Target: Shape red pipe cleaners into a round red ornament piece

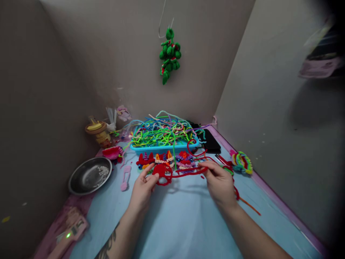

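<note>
red round piece [161, 169]: we've got it up off the table, between our hands, just in front of the row of small figures. left hand [143, 187] pinches its edge, thumb against fingers. right hand [221, 181] pinches the red strand [188, 175] reaching across from it, thumb on fingertips.

risks as we see them, big to small:

blue sheet [188, 226]: can't tell if it's fixed down. if not, a dragging forearm could shift everything on it.

tray [151, 150]: heaped with coloured strands [159, 135], some over the rim. one green strand [175, 151] hangs down the front near our work; could snag if we lift carelessly.

bowl [86, 176]: left of our left hand. a wide swing of that arm could tip it.

small figures [185, 162]: close behind the piece, so a sudden tug could knock them.

red strand: pull too hard and we may stretch the loop out of round, or yank the piece from the left pinch. orange strand [250, 206] lies by our right wrist; could tangle in.

white beads [102, 172]: loose in the bowl, would scatter if it tips.
</note>
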